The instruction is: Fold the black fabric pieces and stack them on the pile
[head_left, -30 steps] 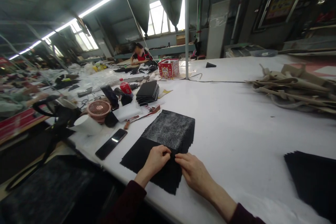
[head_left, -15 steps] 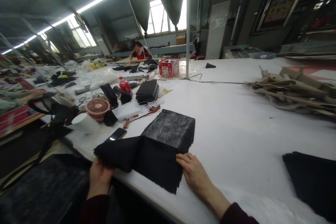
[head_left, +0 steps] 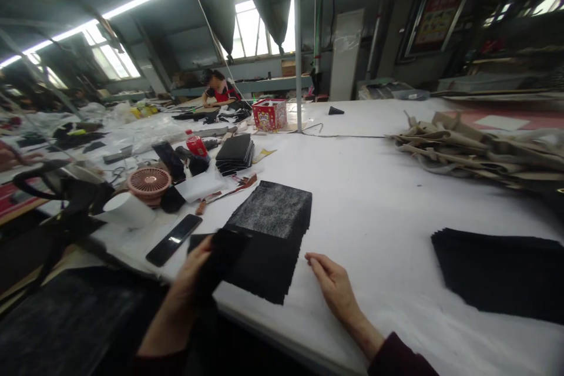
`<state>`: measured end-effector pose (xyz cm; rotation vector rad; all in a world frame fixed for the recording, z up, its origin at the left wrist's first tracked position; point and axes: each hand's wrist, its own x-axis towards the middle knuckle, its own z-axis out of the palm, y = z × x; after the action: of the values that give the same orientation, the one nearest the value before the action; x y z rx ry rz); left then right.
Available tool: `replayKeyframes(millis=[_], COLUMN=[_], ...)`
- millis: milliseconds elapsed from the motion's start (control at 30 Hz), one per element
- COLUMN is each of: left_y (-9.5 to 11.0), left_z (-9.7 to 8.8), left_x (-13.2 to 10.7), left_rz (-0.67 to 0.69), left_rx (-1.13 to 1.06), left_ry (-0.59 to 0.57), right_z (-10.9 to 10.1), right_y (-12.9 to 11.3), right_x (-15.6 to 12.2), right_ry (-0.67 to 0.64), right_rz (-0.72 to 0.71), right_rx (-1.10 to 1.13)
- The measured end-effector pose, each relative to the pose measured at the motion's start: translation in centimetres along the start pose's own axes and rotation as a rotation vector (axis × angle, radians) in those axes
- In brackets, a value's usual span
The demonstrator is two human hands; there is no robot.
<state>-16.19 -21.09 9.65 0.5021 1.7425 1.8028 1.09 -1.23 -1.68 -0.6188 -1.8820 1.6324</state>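
My left hand (head_left: 194, 267) is closed on the folded-over end of a black fabric piece (head_left: 220, 255), lifted at the table's front edge and blurred by motion. The black fabric layers (head_left: 259, 264) beneath it lie on the table with jagged edges. Directly behind them sits a stack of fabric with a speckled grey top (head_left: 273, 205). To the right of these layers, apart from them, is my right hand (head_left: 335, 285), its fingers bent and pressed together with nothing visible in them.
A phone (head_left: 174, 239), pink fan (head_left: 148, 182), white roll (head_left: 127, 210) and dark stacked pieces (head_left: 235, 153) are on the left. Another black fabric stack (head_left: 497, 273) lies right, with a tan heap (head_left: 476, 150) behind. A person (head_left: 218, 91) sits across the table.
My left hand has raised the fabric end and brought it right, uncovering the phone. My right hand has let go of the fabric's right edge. The view has turned slightly right.
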Motion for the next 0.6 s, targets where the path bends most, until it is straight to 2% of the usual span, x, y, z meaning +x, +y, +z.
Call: replayKeyframes(millis=[33, 67, 100, 133, 200, 233, 300, 400, 500, 600], left_y=[-0.8, -1.7, -2.7, -3.7, -5.5, -6.2, -7.4, -8.9, -10.5, -11.8], left_z=[2.7, 5.8, 9.0, 12.0, 16.8, 18.4, 19.6, 18.5, 17.2, 17.5], left_x=[-0.4, -0.9, -1.4, -1.9, -2.7, -2.9, -2.4, -0.2, 1.5, 1.9], left_rz=[0.005, 0.034, 0.112, 0.233, 0.474, 0.579, 0.709, 0.743, 0.767, 0.807], left_rx=[0.011, 0.081, 0.167, 0.241, 0.422, 0.527, 0.758, 1.042, 1.140, 1.133], left_ry=[-0.085, -0.272, -0.447, -0.551, -0.694, -0.732, -0.739, -0.621, -0.556, -0.507], right_z=[-1.0, -2.2, -3.5, -5.0, -8.1, -9.6, -12.2, -14.3, -13.8, -11.9], right_y=[-0.5, -1.1, -1.7, -2.2, -2.9, -3.0, -2.9, -2.2, -1.5, -1.2], right_x=[-0.6, -1.3, -1.9, -2.4, -3.4, -3.8, -4.5, -4.7, -4.0, -2.6], right_ry=[0.008, 0.012, 0.018, 0.024, 0.049, 0.066, 0.078, 0.034, -0.009, -0.006], right_rz=[0.151, 0.284, 0.397, 0.494, 0.626, 0.659, 0.686, 0.688, 0.629, 0.387], right_rx=[0.138, 0.273, 0.391, 0.478, 0.548, 0.539, 0.470, 0.306, 0.064, -0.328])
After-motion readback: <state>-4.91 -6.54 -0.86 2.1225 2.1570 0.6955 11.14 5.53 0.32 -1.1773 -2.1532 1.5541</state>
